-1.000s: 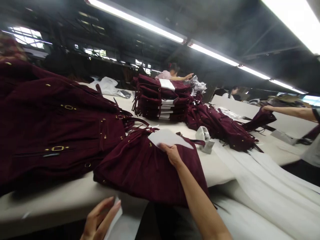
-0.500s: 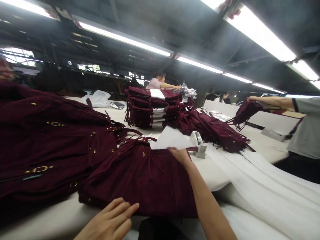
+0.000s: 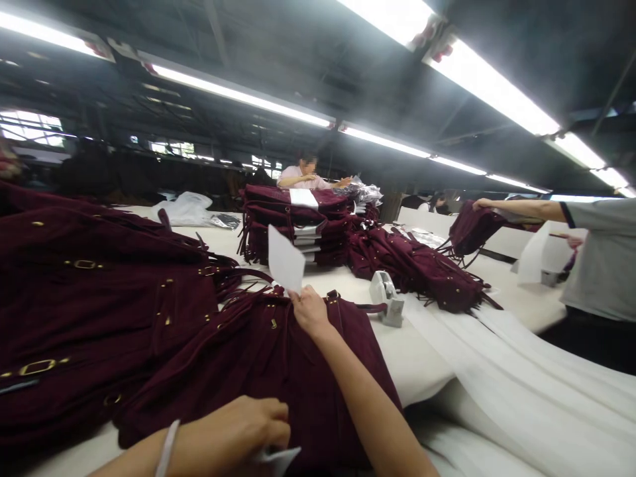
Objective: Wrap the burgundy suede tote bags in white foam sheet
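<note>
A maroon fringed handbag (image 3: pixel 238 371) lies on the table in front of me. My right hand (image 3: pixel 311 308) pinches a stiff white sheet of paper (image 3: pixel 287 262), held upright over the bag's top edge beside the straps. Low over the near side of the bag, my left hand (image 3: pixel 253 424) has its fingers curled in. From under those fingers sticks the corner of a pale sheet (image 3: pixel 283 458), mostly hidden by the hand. A bracelet (image 3: pixel 167 449) circles the left wrist.
More maroon bags (image 3: pixel 109 291) heap up on the left. Behind stands a bag stack (image 3: pixel 295 222) with white bands, and bags (image 3: pixel 422 265) lie right of it. A tape dispenser (image 3: pixel 387 298) and white sheeting (image 3: pixel 521 377) are nearby. One co-worker (image 3: pixel 601 258) holds a bag; another (image 3: pixel 303 173) works behind.
My right hand has moved left along the bag's top edge, raising the white sheet upright. My left hand has curled its fingers and shifted right; a pale corner shows below it.
</note>
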Available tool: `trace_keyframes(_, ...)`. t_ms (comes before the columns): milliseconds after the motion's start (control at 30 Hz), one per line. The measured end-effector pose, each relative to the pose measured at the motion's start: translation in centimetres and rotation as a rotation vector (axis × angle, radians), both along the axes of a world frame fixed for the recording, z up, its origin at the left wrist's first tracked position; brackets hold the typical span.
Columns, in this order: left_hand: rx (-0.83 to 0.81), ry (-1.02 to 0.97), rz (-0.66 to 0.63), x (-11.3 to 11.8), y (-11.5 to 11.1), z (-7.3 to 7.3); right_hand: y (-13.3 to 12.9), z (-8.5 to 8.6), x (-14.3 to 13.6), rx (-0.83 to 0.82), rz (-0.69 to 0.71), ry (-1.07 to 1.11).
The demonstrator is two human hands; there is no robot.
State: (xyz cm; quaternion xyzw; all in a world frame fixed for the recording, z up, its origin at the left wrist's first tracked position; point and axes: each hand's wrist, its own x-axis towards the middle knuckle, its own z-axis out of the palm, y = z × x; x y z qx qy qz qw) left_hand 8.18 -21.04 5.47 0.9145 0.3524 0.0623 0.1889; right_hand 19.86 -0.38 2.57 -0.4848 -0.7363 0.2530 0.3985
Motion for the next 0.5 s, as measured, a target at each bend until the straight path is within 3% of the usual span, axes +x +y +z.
trace_keyframes(133,-0.428,-0.261,0.035,-1.2,0.6,0.9,-0.1,-1.5,0.0,-0.267,-0.007,-0.029)
trace_keyframes(267,-0.827,-0.5,0.118,-2.2,0.4,0.0,0.8,-1.9,-0.9,-0.394,0.194,0.111)
trace_keyframes(367,-0.88,-0.606,0.157,-2.5,0.7,-1.1,2.0,-1.0,-2.5,-0.389,0.325,0.276)
trace_keyframes(500,-0.754,-0.688,0.196,-2.9,0.7,-1.2,3.6,0.0,-2.4,-0.237,0.071,0.177)
